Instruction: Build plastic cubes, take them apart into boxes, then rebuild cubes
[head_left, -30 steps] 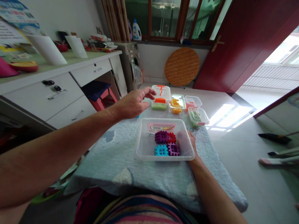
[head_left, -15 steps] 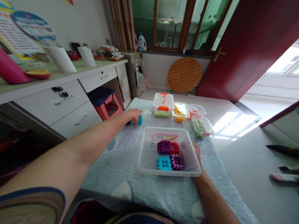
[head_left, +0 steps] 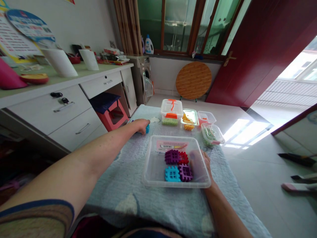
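The person's left hand [head_left: 141, 126] is at a blue block [head_left: 148, 129] on the cloth [head_left: 133, 165]; the block shows just right of the fingers [head_left: 143, 131], any grip unclear. The right hand [head_left: 206, 161] lies against the right side of the box [head_left: 155, 167], its hold also unclear.

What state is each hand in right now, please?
Left hand: fingers at a blue piece; whether closed on it cannot be told.
Right hand: against the right side of the clear box; grip cannot be told.

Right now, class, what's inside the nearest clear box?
The clear box holds two purple blocks, a blue block and a red block, partly covered by a purple one. Anything beneath is hidden.
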Motion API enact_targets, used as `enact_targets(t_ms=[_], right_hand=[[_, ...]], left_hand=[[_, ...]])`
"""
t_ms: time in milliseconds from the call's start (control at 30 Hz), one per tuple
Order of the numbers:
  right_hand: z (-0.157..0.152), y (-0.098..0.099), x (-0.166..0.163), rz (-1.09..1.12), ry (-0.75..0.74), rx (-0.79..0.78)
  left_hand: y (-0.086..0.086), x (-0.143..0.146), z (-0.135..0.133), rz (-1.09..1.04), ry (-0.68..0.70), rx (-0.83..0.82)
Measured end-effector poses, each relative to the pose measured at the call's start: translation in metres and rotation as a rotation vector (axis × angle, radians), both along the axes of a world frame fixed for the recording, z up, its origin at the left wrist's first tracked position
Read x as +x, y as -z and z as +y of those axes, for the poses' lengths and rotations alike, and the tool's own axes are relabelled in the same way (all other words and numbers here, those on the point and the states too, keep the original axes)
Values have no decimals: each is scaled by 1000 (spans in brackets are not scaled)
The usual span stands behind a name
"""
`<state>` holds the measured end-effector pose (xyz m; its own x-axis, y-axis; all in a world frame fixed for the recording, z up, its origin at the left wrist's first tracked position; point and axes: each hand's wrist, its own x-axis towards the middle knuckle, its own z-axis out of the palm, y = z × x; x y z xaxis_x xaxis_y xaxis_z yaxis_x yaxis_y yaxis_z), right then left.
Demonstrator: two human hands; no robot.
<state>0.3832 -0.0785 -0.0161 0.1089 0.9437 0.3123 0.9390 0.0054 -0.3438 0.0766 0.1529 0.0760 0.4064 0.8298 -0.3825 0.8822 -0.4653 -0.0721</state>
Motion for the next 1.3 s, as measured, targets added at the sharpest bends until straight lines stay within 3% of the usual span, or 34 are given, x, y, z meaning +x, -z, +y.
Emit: enact_targets(t_ms=[333,433,533,633,733,867,967,1100,1300], right_hand=[[-1,-3,-2,8,13,-15],[-1,-5,-3,2,15,-39],[-1,-5,-3,-20,14,-68],[0,-5,-2,-36,28,-79],[0,-4,-2,-23,29,-73],[0,-5,-2,-33,17,-76],[0,-5,-2,-43,20,-78],[-1,-8,-3,-50,22,-95],[-2,-12,-4,-31,19,-128]], left_hand=[[-17,12,-10,-27,26,58],[-42,11,-16,-76,48,115],[-81,11,-31,-230,91,213],[-116,18,-66,-358,134,250],[-130,32,-113,-443,252,138],[-113,53,-167,-461,352,-61],[-89,64,-186,-375,381,-84],[-65,71,-190,-230,343,-67],[-54,79,-182,-36,272,-41]])
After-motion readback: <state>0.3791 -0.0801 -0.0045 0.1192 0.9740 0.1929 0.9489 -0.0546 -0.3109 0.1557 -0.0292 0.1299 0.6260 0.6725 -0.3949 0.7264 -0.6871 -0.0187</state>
